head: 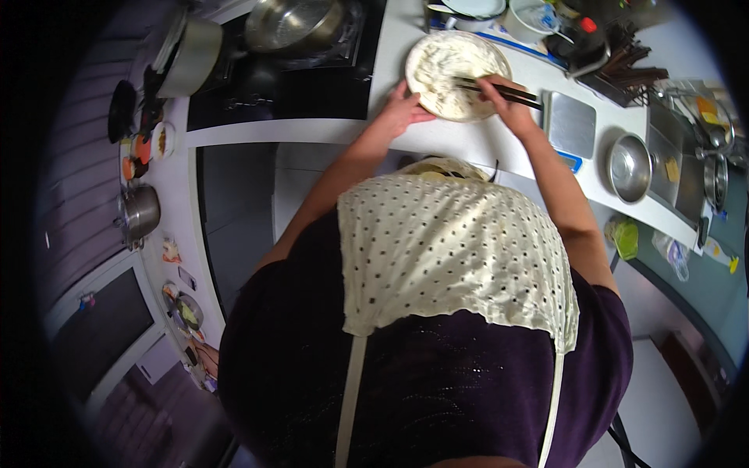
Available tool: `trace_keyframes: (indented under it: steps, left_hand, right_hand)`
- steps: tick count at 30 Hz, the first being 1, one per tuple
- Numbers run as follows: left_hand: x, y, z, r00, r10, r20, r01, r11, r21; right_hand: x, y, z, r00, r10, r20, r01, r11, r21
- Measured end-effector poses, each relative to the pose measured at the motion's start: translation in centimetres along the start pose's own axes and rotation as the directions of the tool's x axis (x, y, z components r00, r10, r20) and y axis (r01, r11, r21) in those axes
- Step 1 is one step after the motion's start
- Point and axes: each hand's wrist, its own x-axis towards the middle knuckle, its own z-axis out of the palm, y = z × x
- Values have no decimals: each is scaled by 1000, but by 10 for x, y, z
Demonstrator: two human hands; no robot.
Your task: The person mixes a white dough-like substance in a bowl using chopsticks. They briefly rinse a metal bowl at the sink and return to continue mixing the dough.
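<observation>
A round white bowl stands on the counter before me, holding a pale, lumpy flour mixture. My left hand steadies it at the lower left, thumb by the rim and fingers along its outer side. Dark chopsticks are gripped in my right hand, over the bowl's right side. Their tips reach into the mixture near its middle. Just right of my right wrist lies a kitchen scale with a metal top.
On the left is a black cooktop with a metal pan and a pot. A steel bowl sits beside the sink. Behind the bowl are a blue-edged tray and a rack of chopsticks.
</observation>
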Motion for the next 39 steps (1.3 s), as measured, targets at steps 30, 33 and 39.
trace_keyframes:
  steps: [30, 33, 39]
  left_hand:
    - [-7, -1, 3, 999, 19, 48, -15, 996, -83]
    - [-7, -2, 2, 998, 38, 52, -33, 996, -80]
    - [-6, 1, 6, 1000, 19, 5, -19, 999, -34]
  right_hand:
    - [-24, -45, -12, 997, 71, -39, -69, 997, 35]
    - [-3, -28, 16, 997, 76, -26, -73, 994, 84]
    - [10, -1, 15, 991, 82, -106, -76, 995, 67]
